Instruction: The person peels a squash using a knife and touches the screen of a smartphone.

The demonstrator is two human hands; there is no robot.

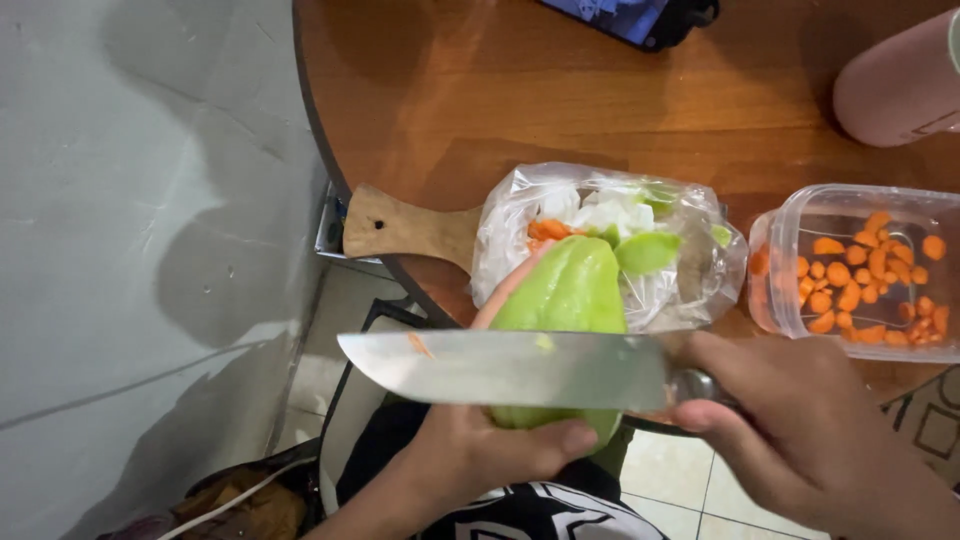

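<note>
My left hand (480,455) grips a pale green, partly peeled chayote-like gourd (570,290) from below, thumb pressed on its lower end. My right hand (800,430) holds the handle of a large kitchen knife (510,368). Its wide steel blade lies flat across the gourd, tip pointing left, with small bits of carrot and green peel stuck to it. Just behind the gourd, a clear plastic bag (520,210) holds green peel, white scraps and orange pieces. The bag rests on a wooden cutting board (400,228) at the table's edge.
A clear plastic container (775,290) with several carrot slices sits to the right on the round wooden table (480,90). A pink cylindrical bottle (890,85) lies at the far right, a dark phone (640,18) at the back. Grey wall on the left, tiled floor below.
</note>
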